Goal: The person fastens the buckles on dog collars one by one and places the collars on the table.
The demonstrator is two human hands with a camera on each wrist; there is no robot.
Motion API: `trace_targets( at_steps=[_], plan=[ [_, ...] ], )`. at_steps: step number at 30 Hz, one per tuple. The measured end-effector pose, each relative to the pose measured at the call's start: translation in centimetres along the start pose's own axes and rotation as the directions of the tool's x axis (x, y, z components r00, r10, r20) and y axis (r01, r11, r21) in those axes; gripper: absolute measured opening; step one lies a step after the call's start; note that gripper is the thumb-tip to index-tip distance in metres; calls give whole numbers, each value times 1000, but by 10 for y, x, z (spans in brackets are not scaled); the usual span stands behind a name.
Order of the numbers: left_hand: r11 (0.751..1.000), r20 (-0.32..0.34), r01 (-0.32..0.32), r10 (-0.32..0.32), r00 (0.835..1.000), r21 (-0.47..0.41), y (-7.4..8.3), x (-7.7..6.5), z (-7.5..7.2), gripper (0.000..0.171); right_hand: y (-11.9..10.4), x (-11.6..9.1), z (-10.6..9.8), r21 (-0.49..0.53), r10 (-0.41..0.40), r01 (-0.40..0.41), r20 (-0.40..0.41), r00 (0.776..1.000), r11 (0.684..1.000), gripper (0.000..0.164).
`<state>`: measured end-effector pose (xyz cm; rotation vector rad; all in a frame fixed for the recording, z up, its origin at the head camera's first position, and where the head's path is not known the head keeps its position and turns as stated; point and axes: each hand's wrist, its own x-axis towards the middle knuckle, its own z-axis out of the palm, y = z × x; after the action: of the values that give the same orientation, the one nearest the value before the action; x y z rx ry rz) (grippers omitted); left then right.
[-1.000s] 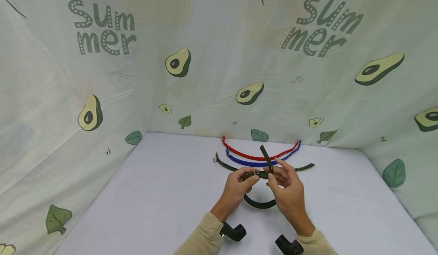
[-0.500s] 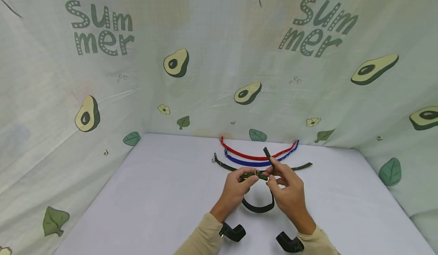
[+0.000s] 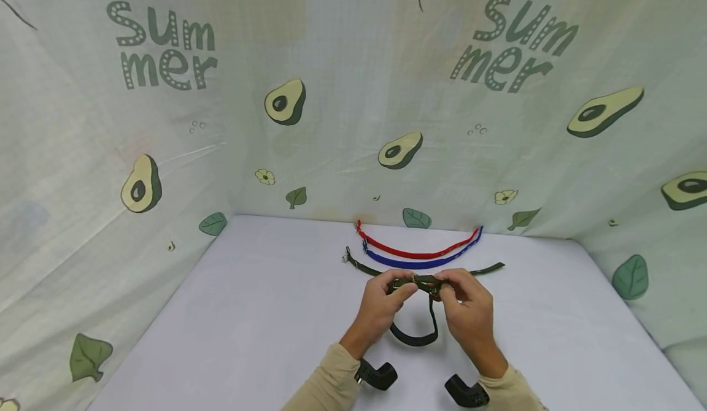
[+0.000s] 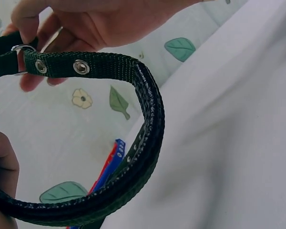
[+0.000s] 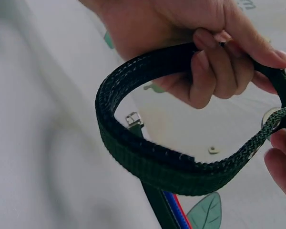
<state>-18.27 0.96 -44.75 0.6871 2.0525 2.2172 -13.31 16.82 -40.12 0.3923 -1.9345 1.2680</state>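
My left hand pinches a dark green webbing collar near its fastening. My right hand grips the strap just opposite, its fingertips close to the left ones. The collar is bent into a loop that hangs beneath both hands. In the left wrist view, metal eyelets show in the strap, and a metal loop surrounds it at the right fingertips. From the right wrist, the padded inner side of the loop shows below the left hand's curled fingers. The fastening is partly hidden by fingers.
Beyond the hands, a red collar, a blue collar and another dark green collar lie in curved rows on the white table. A patterned cloth wall rises behind the table.
The free strap end that stuck up above my right hand has come down between the hands. My right fingers have lowered and curled in. The hanging loop has narrowed.
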Motion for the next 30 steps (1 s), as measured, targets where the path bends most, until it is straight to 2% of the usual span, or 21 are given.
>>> trace_targets(
  at_steps=[6, 12, 22, 30],
  plan=[
    [1000, -3, -26, 26, 1000, 2, 0, 0, 2, 25, 3, 0, 1, -44, -74, 72, -39, 996, 996, 30],
    [1000, -20, 10, -10, 1000, 12, 3, 0, 1, 25, 6, 0, 2, -39, -141, 140, -35, 989, 989, 30],
    [999, -8, -12, 13, 1000, 33, 1, 1, 1, 27, 9, -1, 4, -43, -135, 136, 13, 991, 990, 30],
    [1000, -19, -24, 24, 1000, -5, -4, 1, 6, 22, 42, -14, 4, -80, -107, 111, 52, 993, 991, 36]
  ],
)
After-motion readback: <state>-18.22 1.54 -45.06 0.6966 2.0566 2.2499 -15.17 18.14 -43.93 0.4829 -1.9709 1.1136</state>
